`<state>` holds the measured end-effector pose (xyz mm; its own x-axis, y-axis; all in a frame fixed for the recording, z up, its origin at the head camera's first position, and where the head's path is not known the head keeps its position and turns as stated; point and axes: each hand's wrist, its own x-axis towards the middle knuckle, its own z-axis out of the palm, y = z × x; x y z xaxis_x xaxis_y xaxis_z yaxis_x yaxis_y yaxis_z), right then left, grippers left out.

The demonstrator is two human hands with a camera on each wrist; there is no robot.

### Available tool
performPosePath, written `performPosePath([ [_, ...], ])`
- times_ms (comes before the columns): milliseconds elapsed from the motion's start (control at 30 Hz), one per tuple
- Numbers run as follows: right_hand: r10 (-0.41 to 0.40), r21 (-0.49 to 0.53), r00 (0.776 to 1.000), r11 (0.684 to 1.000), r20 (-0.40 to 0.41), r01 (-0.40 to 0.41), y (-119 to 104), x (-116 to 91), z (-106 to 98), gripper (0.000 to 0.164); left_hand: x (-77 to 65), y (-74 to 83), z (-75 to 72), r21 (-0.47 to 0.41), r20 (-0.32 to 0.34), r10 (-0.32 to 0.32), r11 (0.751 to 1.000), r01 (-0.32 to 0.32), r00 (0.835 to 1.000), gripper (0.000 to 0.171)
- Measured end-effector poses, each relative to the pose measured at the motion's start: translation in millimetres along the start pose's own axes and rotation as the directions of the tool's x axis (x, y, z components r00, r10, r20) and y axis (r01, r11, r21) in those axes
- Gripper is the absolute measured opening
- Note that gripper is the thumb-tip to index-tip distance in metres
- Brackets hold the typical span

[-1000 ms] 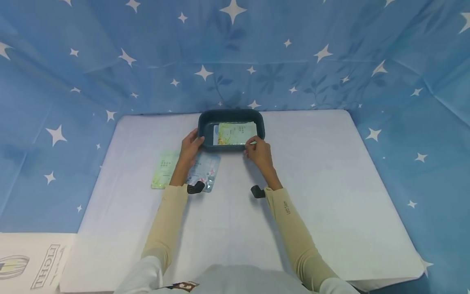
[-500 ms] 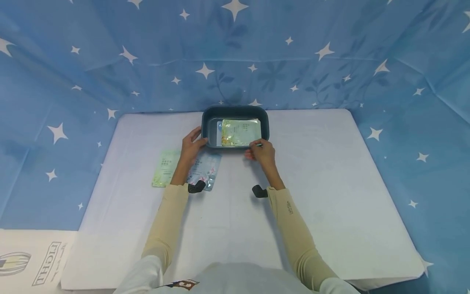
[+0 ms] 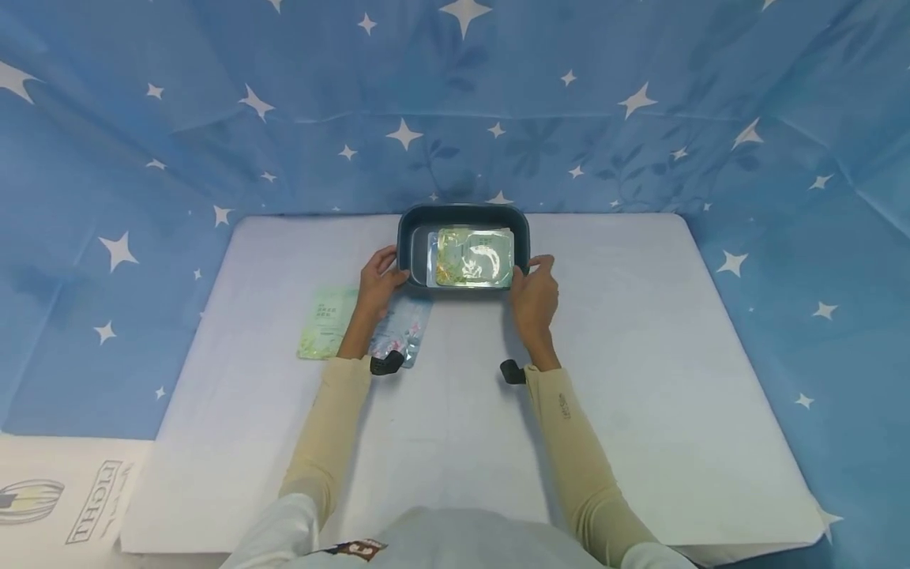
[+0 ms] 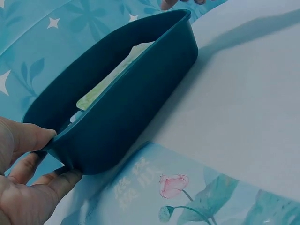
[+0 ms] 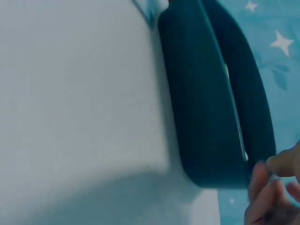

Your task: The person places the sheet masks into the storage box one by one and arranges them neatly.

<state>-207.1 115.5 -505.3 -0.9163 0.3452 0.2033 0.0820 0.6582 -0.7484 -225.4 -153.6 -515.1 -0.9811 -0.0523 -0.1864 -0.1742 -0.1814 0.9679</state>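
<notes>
A dark teal, rounded rectangular bin (image 3: 419,220) stands at the back of the table. Inside lies a green, shiny flat packet (image 3: 474,258), like a sheet mask sachet, over a pale blue one (image 3: 431,261) that shows only along its left side. My left hand (image 3: 377,283) grips the bin's front left corner, thumb on the rim and fingers against the outer wall, as the left wrist view shows. My right hand (image 3: 535,299) is at the front right corner, fingers apart and thumb by the rim. Its fingers (image 5: 262,197) are blurred; whether they press the wall I cannot tell.
Left of the bin, a green packet (image 3: 325,322) and a light blue packet with lotus flowers (image 3: 404,322) lie on the white table (image 3: 640,379), partly under my left arm. A blue star-patterned curtain (image 3: 455,103) hangs right behind the bin.
My right hand has left the packet's edge at the front rim and shifted right to the bin's front right corner, its fingers spreading. The left hand keeps its grip; the bin has slid slightly right.
</notes>
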Motion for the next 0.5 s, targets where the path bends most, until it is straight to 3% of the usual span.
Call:
performPosePath([
  [67,-0.005,-0.062,1.0,0.998,-0.003,0.004,2,7,-4,0.042,1.7,-2.1,0.1,-0.002,0.005,0.01,1.0,-0.01,1.0,0.059],
  [133,-0.002,-0.066,0.999,0.998,0.043,0.005,4,15,-8,0.046,0.3,-0.4,1.3,-0.01,0.006,0.015,1.0,-0.015,1.0,0.059],
  [333,0.05,0.032,0.976,0.998,0.213,-0.058,7,30,-13,0.036,-4.7,3.6,4.9,-0.007,0.008,0.013,1.0,-0.013,1.0,0.06],
  [500,0.102,0.053,0.955,0.991,0.279,-0.121,4,33,-14,0.034,-6.5,-4.3,3.7,0.014,-0.01,0.062,0.998,-0.062,0.998,0.06],
])
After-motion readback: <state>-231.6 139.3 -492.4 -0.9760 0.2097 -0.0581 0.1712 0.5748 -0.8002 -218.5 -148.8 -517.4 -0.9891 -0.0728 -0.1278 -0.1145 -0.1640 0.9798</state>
